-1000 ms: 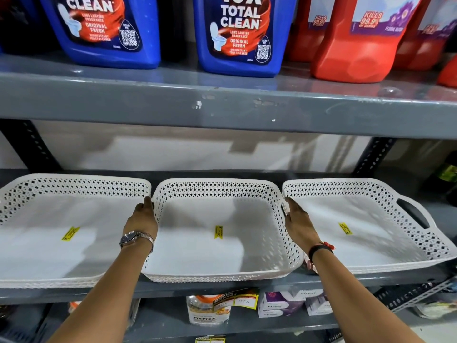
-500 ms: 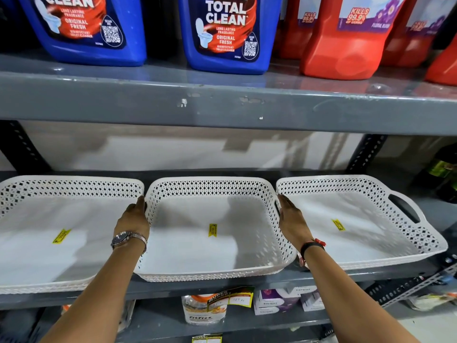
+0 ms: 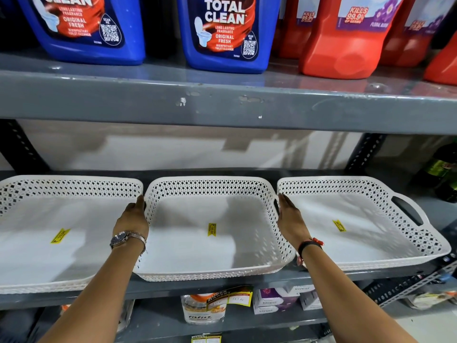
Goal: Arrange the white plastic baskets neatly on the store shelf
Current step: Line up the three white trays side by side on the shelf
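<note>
Three white plastic baskets with perforated walls and yellow price stickers stand side by side on the grey middle shelf (image 3: 222, 280). My left hand (image 3: 132, 216) grips the left side of the middle basket (image 3: 210, 185), with its fingers curled at the handle. My right hand (image 3: 290, 219) lies along that basket's right side at the other handle. The left basket (image 3: 69, 186) and the right basket (image 3: 346, 186) sit close against it, and both arms pass over the narrow gaps between them.
The upper shelf (image 3: 222, 107) overhangs the baskets and carries blue cleaner jugs (image 3: 222, 33) and red jugs (image 3: 346, 40). Dark green bottles (image 3: 442, 174) stand to the right of the baskets. Packets and boxes (image 3: 202, 310) fill the shelf below.
Both hands stay on the middle basket's sides and the baskets keep their places. Only the view has shifted slightly.
</note>
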